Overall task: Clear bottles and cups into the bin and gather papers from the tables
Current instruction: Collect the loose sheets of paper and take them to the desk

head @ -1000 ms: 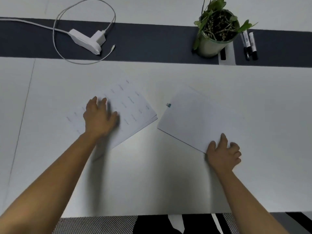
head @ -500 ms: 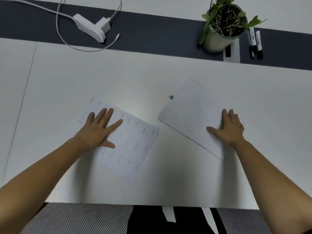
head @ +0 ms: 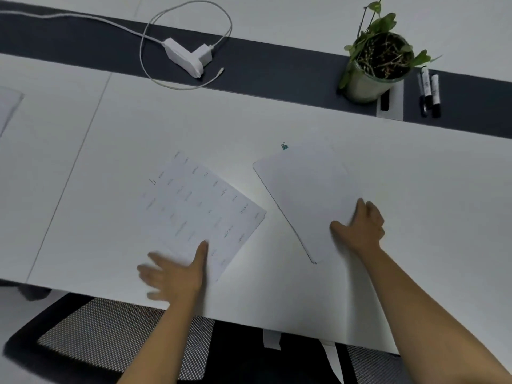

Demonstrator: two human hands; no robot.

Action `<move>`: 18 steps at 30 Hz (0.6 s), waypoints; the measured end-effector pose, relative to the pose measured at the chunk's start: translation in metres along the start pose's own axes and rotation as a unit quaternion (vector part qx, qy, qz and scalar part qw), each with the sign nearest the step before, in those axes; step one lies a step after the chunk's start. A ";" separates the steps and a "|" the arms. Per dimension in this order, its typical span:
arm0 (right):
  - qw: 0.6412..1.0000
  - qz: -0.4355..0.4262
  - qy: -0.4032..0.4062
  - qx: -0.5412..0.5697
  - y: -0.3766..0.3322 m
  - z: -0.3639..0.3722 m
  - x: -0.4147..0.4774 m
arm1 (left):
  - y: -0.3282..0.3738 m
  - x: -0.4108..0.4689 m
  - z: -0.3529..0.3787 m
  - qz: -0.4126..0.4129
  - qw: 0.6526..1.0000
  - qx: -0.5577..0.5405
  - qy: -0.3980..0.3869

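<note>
Two paper sets lie on the white table (head: 277,115). The printed sheets (head: 202,209) with faint text sit left of centre. My left hand (head: 174,273), blurred and with fingers spread, is at their near corner, thumb over the paper's edge. The blank clipped stack (head: 304,195), with a small teal binder clip (head: 284,146) at its far corner, lies to the right. My right hand (head: 360,228) presses flat on the stack's near right part, fingers fairly straight. No bottles, cups or bin are in view.
A white charger with coiled cable (head: 188,55) lies on the dark centre strip (head: 277,70). A potted plant (head: 376,62) and two markers (head: 429,90) stand at the far right. Another paper (head: 8,106) shows at the left edge. A mesh chair (head: 105,336) sits below the table's edge.
My left hand has slid off the middle of the printed sheets toward me to their near corner. The right hand still rests on the blank stack, which has turned slightly.
</note>
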State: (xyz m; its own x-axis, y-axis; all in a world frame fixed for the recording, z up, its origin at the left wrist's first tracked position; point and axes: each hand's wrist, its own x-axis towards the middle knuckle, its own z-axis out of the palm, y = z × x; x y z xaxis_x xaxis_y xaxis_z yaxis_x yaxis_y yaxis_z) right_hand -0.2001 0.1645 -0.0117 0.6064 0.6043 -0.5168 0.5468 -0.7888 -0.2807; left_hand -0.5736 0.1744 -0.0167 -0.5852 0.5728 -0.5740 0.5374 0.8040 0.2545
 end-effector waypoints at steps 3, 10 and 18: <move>1.000 0.002 0.009 -0.028 0.008 0.012 -0.017 | -0.026 -0.008 0.008 -0.085 0.994 -0.061 0.008; 0.999 0.018 0.004 -0.045 0.013 0.036 -0.063 | -0.039 -0.022 -0.001 -0.134 0.967 -0.215 0.025; 0.993 0.073 -0.026 0.086 0.010 0.043 -0.083 | -0.062 -0.027 0.003 -0.203 0.869 -0.445 -0.070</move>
State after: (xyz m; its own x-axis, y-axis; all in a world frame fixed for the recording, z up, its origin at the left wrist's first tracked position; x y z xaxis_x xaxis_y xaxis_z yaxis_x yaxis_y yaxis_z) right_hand -0.2702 0.1017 -0.0065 0.6393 0.4784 -0.6021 0.3449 -0.8782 -0.3315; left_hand -0.5898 0.1088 -0.0193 -0.5040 0.2379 -0.8303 -0.4152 0.7762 0.4745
